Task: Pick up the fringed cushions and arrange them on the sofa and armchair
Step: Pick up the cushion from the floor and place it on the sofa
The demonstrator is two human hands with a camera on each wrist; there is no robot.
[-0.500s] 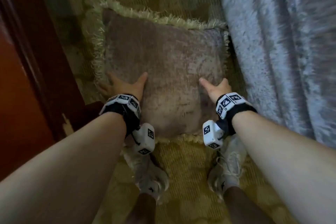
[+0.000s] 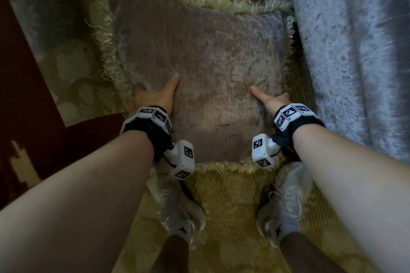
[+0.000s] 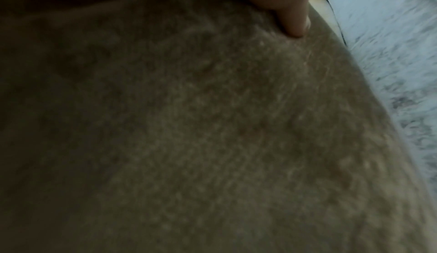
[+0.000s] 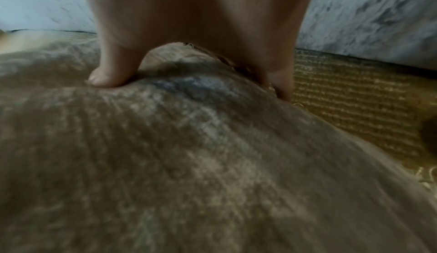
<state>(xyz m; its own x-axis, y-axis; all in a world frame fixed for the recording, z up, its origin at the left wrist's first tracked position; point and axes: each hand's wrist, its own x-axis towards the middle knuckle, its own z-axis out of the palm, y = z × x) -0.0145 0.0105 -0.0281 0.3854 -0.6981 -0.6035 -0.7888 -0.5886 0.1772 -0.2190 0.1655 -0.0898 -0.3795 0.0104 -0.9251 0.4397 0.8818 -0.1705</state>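
Note:
A taupe velvet cushion (image 2: 210,62) with a pale green fringe lies on the carpet in front of my feet. My left hand (image 2: 153,97) grips its left side, thumb on top and fingers tucked under the fringed edge. My right hand (image 2: 271,101) grips the right side the same way. In the right wrist view the thumb (image 4: 106,74) presses into the cushion (image 4: 189,163) while the fingers (image 4: 281,81) reach under its edge. The left wrist view shows only my thumb (image 3: 290,14) on the velvet (image 3: 212,126); the other fingers are hidden.
A grey-blue velvet sofa front (image 2: 355,51) stands close along the cushion's right edge. Dark wooden furniture (image 2: 26,106) runs down the left. The yellow-green patterned carpet (image 2: 233,195) covers the floor, with my white shoes (image 2: 182,217) (image 2: 286,206) just behind the cushion.
The cushion looks a little larger and nearer in the head view. Both hands keep the same hold on its sides.

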